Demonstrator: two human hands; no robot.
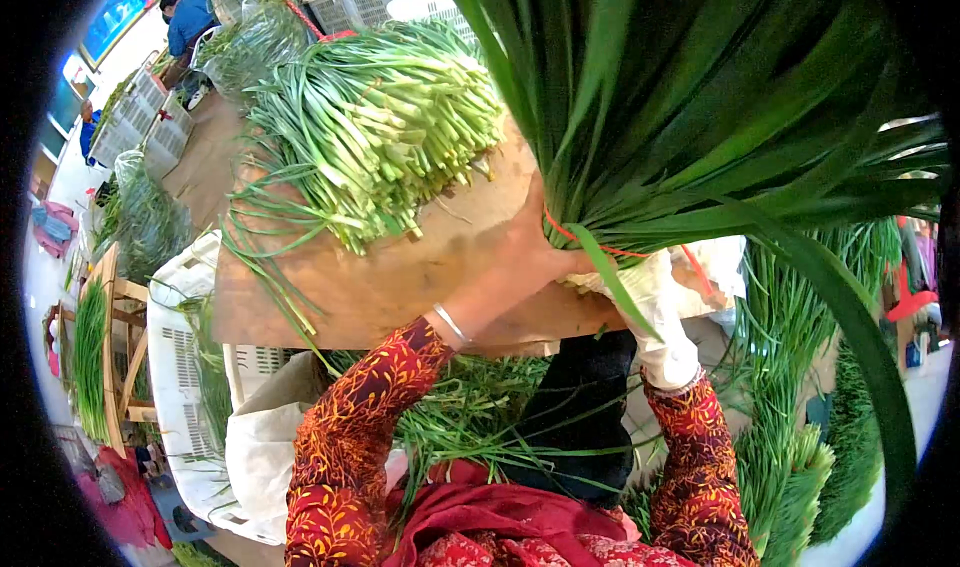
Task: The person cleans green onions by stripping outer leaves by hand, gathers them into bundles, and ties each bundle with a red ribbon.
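Observation:
A large bundle of garlic chives (650, 117) fans its long flat leaves toward the upper right, close to the camera. My left hand (535, 250), bare with a silver bracelet, is wrapped round its gathered lower part. A thin red tie (622, 254) crosses the bundle beside my fingers, one end hanging loose. My right hand (662, 312), in a white glove, grips the bundle from below; its fingers are partly hidden by leaves. Left of the bundle, a heap of loose chives (385, 117) lies on the wooden board (420, 287), pale stems toward me.
A white plastic crate (185, 377) stands left of the board. Chive scraps (470, 407) lie below it, over my lap. More chives (790, 387) stand at the right. Farther back are stacked crates (345, 2) and a seated person in a blue jacket (190, 22).

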